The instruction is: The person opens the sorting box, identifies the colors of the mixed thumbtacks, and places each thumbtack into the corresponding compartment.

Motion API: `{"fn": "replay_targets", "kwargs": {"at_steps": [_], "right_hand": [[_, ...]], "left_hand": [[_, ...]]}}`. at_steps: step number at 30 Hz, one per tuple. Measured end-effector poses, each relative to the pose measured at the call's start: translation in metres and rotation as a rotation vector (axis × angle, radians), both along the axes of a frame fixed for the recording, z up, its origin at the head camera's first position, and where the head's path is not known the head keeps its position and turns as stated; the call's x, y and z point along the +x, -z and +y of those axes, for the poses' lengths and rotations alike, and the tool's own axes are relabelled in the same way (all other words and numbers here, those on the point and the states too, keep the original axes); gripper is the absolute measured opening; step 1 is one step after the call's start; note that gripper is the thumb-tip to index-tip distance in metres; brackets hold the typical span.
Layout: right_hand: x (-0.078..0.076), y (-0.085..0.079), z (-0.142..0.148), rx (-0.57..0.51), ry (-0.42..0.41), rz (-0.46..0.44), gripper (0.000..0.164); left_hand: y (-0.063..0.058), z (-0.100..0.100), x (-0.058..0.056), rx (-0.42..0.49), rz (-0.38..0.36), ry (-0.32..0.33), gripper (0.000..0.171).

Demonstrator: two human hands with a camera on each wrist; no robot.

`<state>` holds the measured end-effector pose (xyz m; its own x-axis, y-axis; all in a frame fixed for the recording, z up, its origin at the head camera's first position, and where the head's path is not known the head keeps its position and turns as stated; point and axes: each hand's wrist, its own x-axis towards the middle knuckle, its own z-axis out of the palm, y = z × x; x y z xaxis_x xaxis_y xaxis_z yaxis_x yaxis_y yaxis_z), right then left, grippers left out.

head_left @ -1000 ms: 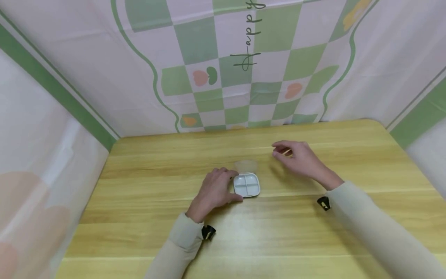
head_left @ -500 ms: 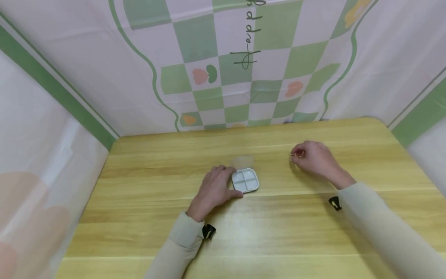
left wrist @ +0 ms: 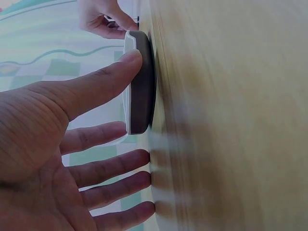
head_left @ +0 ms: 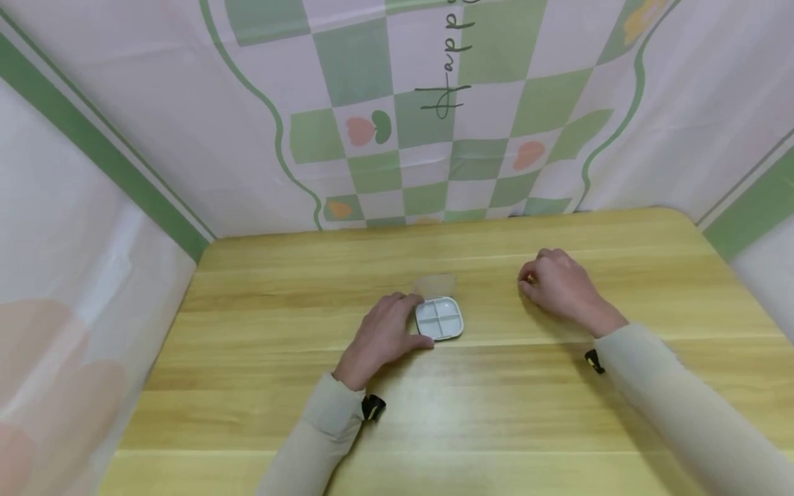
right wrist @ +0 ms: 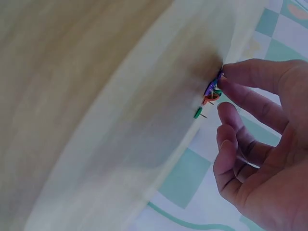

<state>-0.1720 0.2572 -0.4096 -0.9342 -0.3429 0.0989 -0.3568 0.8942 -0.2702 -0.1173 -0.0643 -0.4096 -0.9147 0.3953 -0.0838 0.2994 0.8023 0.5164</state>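
Note:
My left hand [head_left: 384,331] holds a small pill box [head_left: 439,318] on the table by its edges, thumb on the near side and index finger on the far side. Its white inside has a cross-shaped divider, and a see-through lid [head_left: 434,284] lies folded back behind it. The left wrist view shows the dark outer wall [left wrist: 142,91] under the thumb. Farther right, my right hand [head_left: 561,286] is down at the tabletop. Its thumb and index finger pinch at a small cluster of coloured thumbtacks [right wrist: 210,91], purple, orange and green. One green thumbtack [right wrist: 198,112] lies apart, pin outward.
The wooden table [head_left: 279,386] reaches back to a printed cloth [head_left: 428,165] with green checks. More cloth [head_left: 93,275] hangs at the left side. Black wrist straps [head_left: 373,408] show at both sleeves.
My right hand has moved right, away from the pill box, and come down with its thumb and index finger closing together. The left hand stays at the box, which shifted slightly.

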Motion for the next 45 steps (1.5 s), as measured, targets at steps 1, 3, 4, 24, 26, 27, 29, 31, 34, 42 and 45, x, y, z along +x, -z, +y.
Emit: {"fn": "replay_targets", "kwargs": {"at_steps": [1,3,4,24,26,27,29,31,34,42,45], "right_hand": [[0.0,0.0,0.0,-0.001,0.002,0.002,0.01],[-0.001,0.0,-0.001,-0.004,0.007,0.004,0.01],[-0.001,0.0,-0.001,-0.004,0.009,0.006,0.01],[0.01,-0.012,-0.024,-0.211,-0.037,0.084,0.005],[0.012,-0.013,-0.03,-0.261,-0.04,0.076,0.005],[0.012,-0.014,-0.032,-0.285,-0.045,0.075,0.005],[0.014,-0.015,-0.037,-0.331,-0.056,0.069,0.005],[0.016,-0.015,-0.041,-0.365,-0.064,0.052,0.005],[0.019,-0.014,-0.047,-0.397,-0.076,0.022,0.006],[0.029,-0.008,-0.062,-0.429,-0.111,-0.005,0.006],[0.031,-0.005,-0.069,-0.42,-0.121,-0.004,0.005]], "left_hand": [[0.0,0.0,0.0,0.0,-0.002,0.0,0.075],[0.0,0.0,0.0,0.001,-0.008,-0.001,0.075],[0.0,0.0,0.0,0.0,-0.01,-0.001,0.075],[0.0,-0.001,0.0,0.034,-0.018,-0.011,0.074],[0.001,-0.001,0.0,0.031,-0.016,-0.011,0.075],[0.001,-0.001,0.0,0.029,-0.016,-0.011,0.075],[0.001,-0.001,0.0,0.031,-0.019,-0.012,0.075],[0.001,-0.001,0.0,0.031,-0.015,-0.01,0.075],[0.0,0.0,0.0,0.031,-0.012,-0.007,0.074],[-0.001,0.001,0.0,0.028,-0.017,-0.009,0.075],[-0.001,0.001,0.0,0.025,-0.014,-0.008,0.074]]}}
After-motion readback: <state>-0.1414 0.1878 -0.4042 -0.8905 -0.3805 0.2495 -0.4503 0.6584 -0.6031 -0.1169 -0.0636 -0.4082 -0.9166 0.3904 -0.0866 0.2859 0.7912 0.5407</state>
